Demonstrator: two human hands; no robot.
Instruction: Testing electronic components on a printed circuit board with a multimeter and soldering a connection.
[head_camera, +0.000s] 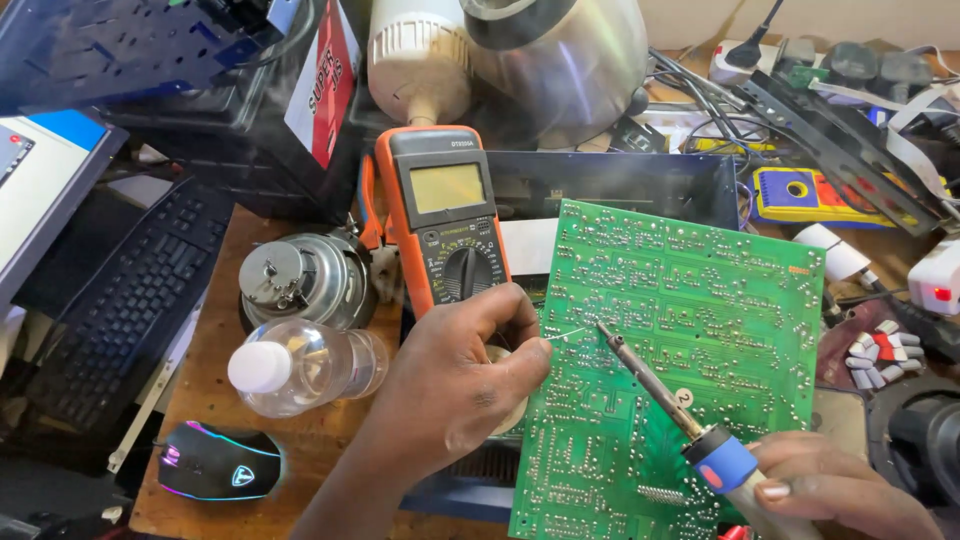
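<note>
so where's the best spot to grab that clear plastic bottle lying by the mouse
Grip the clear bottle around its wide body, coming down from above. It lies on its side, white cap pointing left, with the motor part crowding behind and the left hand at its right.

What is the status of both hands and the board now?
Left hand pinches thin solder wire onto green circuit board. Right hand holds blue-collared soldering iron, tip at the joint. Orange multimeter behind, not blocking.
</note>
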